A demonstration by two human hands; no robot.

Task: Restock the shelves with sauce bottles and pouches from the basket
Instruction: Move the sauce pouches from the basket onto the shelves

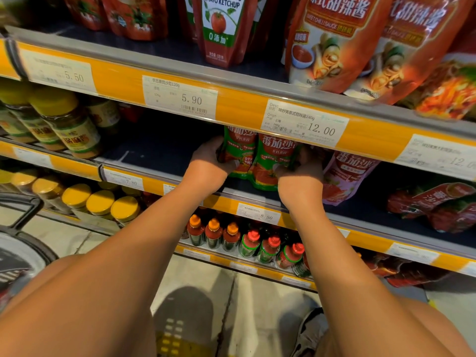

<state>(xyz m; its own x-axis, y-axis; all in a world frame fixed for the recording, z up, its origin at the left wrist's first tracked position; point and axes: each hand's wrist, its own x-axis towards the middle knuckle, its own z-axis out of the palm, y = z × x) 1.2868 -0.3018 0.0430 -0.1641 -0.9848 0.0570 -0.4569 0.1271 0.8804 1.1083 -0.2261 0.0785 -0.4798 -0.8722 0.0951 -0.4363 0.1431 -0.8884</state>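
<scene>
Step in hand: shelving. Nearest, below both hands, red-capped sauce bottles [270, 249] are ranged on the lower shelf. Left hand [210, 163]: curled round the left edge of the green ketchup pouches [257, 161]. Right hand [301, 171]: gripping their right edge. The pouches are held upright between the hands, on the middle shelf [159, 153], just beside a pink pouch [345, 176]. Next move, as judged: the pouches are to be squared and both grips released.

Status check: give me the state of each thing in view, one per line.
Left hand: grips left green pouch.
Right hand: grips right green pouch.
Left green pouch: upright on shelf.
Right green pouch: upright, beside the left one.
Pink pouch: upright, leaning.
Red-capped bottles: upright, capped.
</scene>
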